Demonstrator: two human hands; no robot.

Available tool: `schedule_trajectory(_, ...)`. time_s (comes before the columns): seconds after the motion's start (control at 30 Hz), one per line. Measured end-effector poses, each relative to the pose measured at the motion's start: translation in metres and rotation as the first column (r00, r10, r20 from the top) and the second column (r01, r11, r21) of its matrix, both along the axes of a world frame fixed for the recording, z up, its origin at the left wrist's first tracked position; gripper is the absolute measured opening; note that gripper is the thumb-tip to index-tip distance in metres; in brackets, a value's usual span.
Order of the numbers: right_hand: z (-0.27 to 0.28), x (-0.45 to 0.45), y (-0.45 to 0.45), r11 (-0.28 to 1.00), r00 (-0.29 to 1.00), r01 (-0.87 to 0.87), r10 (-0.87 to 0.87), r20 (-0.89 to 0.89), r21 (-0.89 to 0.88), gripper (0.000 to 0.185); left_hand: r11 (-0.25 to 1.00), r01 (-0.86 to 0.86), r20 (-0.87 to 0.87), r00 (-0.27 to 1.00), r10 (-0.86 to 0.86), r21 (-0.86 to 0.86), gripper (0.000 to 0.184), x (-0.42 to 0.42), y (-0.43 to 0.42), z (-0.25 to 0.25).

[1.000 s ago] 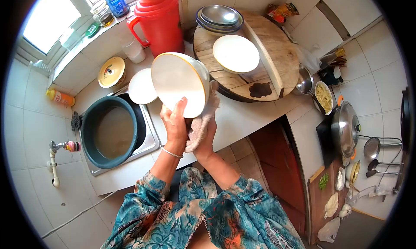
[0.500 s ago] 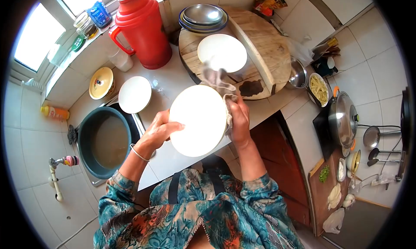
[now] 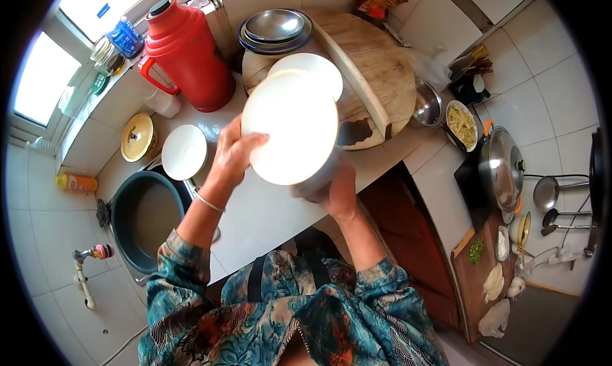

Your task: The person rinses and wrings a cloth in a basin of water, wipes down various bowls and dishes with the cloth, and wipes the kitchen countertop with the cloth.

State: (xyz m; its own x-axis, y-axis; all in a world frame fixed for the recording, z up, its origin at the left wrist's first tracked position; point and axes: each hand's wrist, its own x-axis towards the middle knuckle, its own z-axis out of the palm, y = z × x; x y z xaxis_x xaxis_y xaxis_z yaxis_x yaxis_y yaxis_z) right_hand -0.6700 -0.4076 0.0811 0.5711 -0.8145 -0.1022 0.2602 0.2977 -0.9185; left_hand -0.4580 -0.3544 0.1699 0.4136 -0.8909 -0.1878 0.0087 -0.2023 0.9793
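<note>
A white plate (image 3: pixel 290 127) is held up over the counter, tilted so that one broad face shows. My left hand (image 3: pixel 231 150) is closed on its left edge, the thumb lying on that face. Below the plate's lower right edge, my right hand (image 3: pixel 340 190) is closed on a greyish cloth (image 3: pixel 311 190), mostly behind the plate and blurred. Its fingers are partly hidden. Just beyond, another white plate (image 3: pixel 326 74) rests on a round wooden board (image 3: pixel 366 53), partly covered by the held one.
To the left stand a water-filled basin (image 3: pixel 118 222), a white plate (image 3: pixel 184 152), a yellow lidded pot (image 3: pixel 137 138) and a red thermos (image 3: pixel 191 60). Stacked bowls (image 3: pixel 275 27) sit at the back. On the right are a lidded wok (image 3: pixel 502 168) and a cutting board (image 3: pixel 478 283).
The plate has moved up and away from my body, now overlapping the plate on the board. My right hand and cloth have shifted from its right edge to below and behind it.
</note>
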Motion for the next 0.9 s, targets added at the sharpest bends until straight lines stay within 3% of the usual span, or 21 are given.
schedule_trajectory(0.07, 0.024, 0.002, 0.001, 0.997, 0.956, 0.031, -0.049, -0.288, -0.068, 0.035, 0.994, -0.046, 0.132, 0.990, 0.059, -0.094, 0.043, 0.006, -0.027, 0.003)
schedule_trajectory(0.2, -0.007, -0.014, 0.012, 0.985, 0.974, 0.144, -0.123, -0.189, 0.097, 0.036, 0.995, -0.095, 0.231, 0.968, 0.099, -0.028, 0.030, 0.026, -0.076, 0.003)
schedule_trajectory(0.33, -0.037, -0.032, 0.020, 0.982, 0.952, 0.170, -0.142, -0.272, 0.085, 0.034, 0.990, -0.117, 0.258, 0.962, 0.094, 0.074, 0.029, 0.037, -0.104, -0.008)
schedule_trajectory(0.53, -0.053, -0.039, 0.025, 0.975, 0.954, 0.185, -0.149, -0.259, 0.124, 0.031, 0.969, -0.144, 0.327, 0.942, 0.072, 0.202, 0.033, 0.031, -0.114, -0.008)
schedule_trajectory(0.73, -0.064, -0.037, 0.025, 0.988, 0.953, 0.107, -0.072, -0.293, 0.107, 0.027, 0.967, -0.091, 0.316, 0.949, 0.012, 0.238, 0.027, 0.032, -0.117, -0.014)
schedule_trajectory(0.9, -0.064, -0.032, 0.025, 0.992, 0.957, 0.078, -0.046, -0.288, 0.100, 0.024, 0.959, -0.135, 0.458, 0.889, 0.007, 0.248, 0.034, 0.034, -0.117, -0.016)
